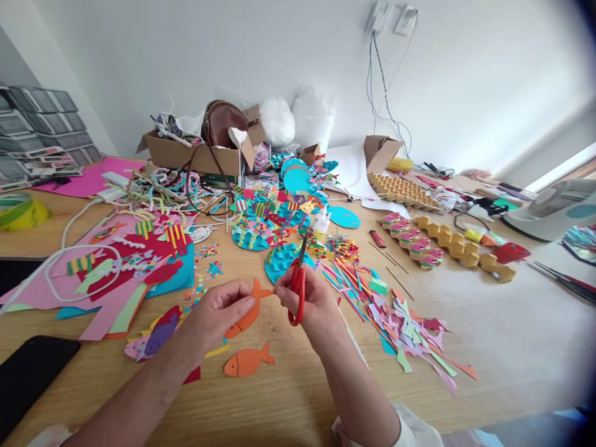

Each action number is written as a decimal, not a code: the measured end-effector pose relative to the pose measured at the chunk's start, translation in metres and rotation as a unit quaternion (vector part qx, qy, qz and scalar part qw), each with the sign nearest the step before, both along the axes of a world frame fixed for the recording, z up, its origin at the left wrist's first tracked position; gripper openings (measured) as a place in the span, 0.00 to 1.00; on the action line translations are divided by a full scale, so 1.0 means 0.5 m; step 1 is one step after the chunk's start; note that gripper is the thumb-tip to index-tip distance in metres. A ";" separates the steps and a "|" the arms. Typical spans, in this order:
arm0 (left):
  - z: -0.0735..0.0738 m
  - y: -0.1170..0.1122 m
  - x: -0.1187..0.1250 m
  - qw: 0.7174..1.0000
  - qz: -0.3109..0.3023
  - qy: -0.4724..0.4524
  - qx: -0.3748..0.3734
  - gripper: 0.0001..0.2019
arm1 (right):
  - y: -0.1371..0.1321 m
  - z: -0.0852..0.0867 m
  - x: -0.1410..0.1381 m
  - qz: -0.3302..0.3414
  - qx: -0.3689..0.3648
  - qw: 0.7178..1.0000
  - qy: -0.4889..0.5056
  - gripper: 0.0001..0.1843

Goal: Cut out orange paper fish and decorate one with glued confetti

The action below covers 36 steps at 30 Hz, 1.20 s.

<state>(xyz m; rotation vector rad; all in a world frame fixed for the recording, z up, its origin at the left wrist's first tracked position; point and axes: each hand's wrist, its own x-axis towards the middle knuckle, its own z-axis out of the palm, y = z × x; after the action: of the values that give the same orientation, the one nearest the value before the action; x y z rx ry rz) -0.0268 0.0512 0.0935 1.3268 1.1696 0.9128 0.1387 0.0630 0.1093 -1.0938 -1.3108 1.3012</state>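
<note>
- At far left, a black phone [35, 382] lies on the table [261, 410] near the left forearm [146, 379]; a wide outward sweep of that arm could shove it.
- Next, layered paper fish [162, 335] lie in a pile just beside the same forearm, which might brush them apart if it drops.
- The left hand [222, 309] pinches an orange paper fish [246, 323] between thumb and fingers; too firm a squeeze could crease it, too light a one could let it twist.
- Nearer the person, a second orange fish [246, 362] lies flat on the tabletop, where a lowered hand might drag it.
- The right hand [314, 298] has its fingers wrapped around the handles of red-handled scissors [300, 292], blades pointing away from the paper. Its fingertips reach the held fish's tail; whether they grip it cannot be told. Pulling the hands apart could tear that narrow tail, and a careless wrist turn could swing the blades towards the left fingers.
- Farther right, paper scraps [405, 323] lie scattered; a stray forearm could spread them.
</note>
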 end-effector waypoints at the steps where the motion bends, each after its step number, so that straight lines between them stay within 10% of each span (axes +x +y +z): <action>1: 0.005 0.002 -0.003 1.000 -0.010 0.019 0.009 0.11 | 0.001 0.002 0.004 0.006 0.005 1.000 -0.010 0.10; 10: 0.027 0.013 -0.020 0.986 -0.078 0.137 0.063 0.09 | 0.005 0.013 0.008 0.104 0.022 0.987 -0.121 0.09; 20: -0.001 -0.016 0.015 0.983 0.102 -0.150 0.022 0.08 | -0.002 -0.014 -0.023 -0.068 -0.022 0.991 0.115 0.11; 36: 0.000 -0.008 0.028 0.969 0.224 -0.065 0.087 0.06 | -0.017 -0.029 -0.038 -0.030 -0.037 0.991 0.124 0.09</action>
<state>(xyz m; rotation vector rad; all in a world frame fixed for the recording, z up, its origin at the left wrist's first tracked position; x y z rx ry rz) -0.0127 0.0469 0.0934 1.1353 1.3338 1.4356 0.1198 0.0544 0.0949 -0.9776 -1.0457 1.4009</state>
